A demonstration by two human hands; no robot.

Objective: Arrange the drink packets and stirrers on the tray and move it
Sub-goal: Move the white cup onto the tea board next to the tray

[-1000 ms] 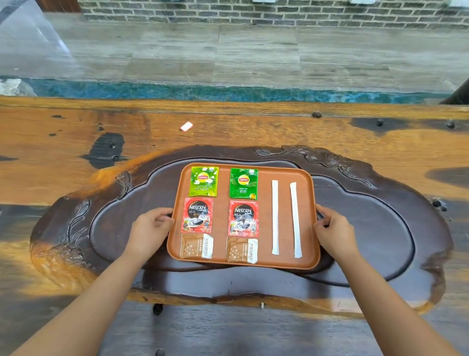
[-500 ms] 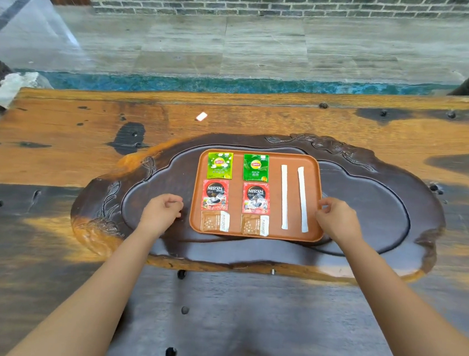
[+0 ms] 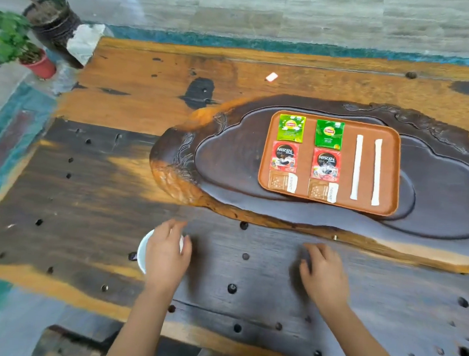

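Left hand over white cup; tray well apart.

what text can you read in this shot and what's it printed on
"Lipton": left green packet
"Lipton": right green packet
"NESCAFE": left red packet
"NESCAFE": right red packet
Brown packets: print too blurred to read
Stirrers: no text visible

Wooden table bears carved slab, perhaps a white cup.
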